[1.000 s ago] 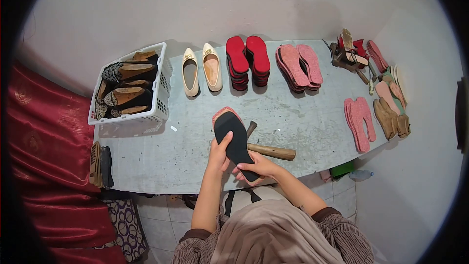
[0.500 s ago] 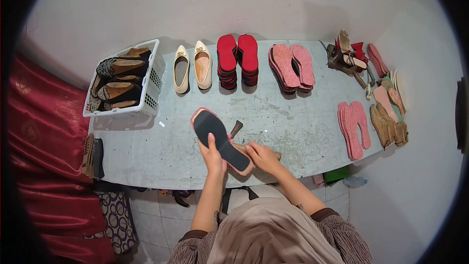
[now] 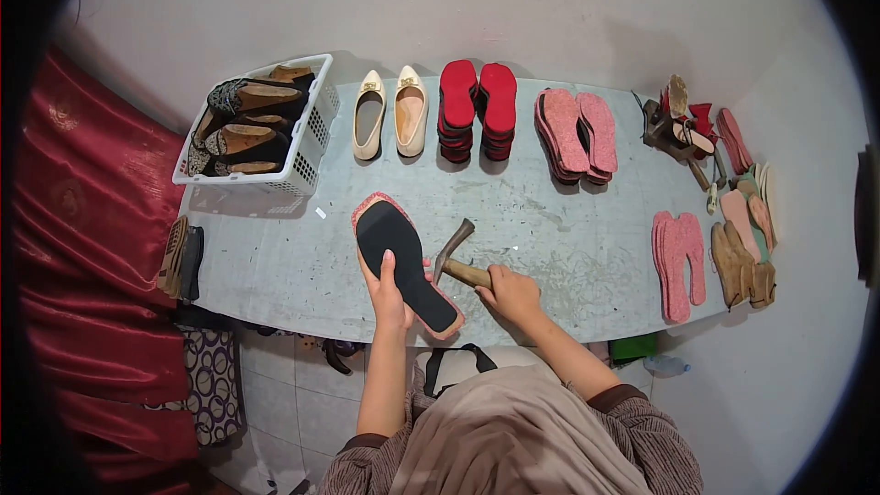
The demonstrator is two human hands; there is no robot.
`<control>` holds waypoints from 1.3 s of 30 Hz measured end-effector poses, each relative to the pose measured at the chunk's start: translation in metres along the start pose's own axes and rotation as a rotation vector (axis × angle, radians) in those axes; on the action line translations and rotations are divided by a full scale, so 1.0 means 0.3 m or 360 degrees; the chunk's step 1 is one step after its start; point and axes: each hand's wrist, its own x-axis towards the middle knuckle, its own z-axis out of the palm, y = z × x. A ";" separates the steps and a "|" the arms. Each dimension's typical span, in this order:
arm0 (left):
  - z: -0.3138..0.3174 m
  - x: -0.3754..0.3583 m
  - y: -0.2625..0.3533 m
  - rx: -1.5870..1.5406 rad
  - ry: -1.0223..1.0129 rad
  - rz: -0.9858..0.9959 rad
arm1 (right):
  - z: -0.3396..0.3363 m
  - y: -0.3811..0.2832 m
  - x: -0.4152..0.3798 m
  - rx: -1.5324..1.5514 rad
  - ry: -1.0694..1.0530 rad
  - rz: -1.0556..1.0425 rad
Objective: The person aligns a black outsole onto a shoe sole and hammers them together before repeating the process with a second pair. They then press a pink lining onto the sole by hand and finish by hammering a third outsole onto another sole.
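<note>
My left hand holds a shoe sole over the front of the table, thumb on its black face and fingers behind it. A pink speckled rim shows round the black part. My right hand is closed round the wooden handle of a hammer. The hammer's dark metal head lies just right of the sole, close to my left fingertips.
On the table stand a white basket of shoes, two cream shoes, red sole stacks, pink sole stacks, more pink pieces, brown pieces and tools. A red curtain hangs left.
My right hand has moved away from the sole and now grips the hammer, whose head is turned more into view. The sole is more upright. The whole view has shifted slightly.
</note>
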 end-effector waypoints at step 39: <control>-0.026 0.018 0.019 0.0287 0.0026 0.0135 | -0.293 -0.296 0.046 0.1230 0.0207 -0.0408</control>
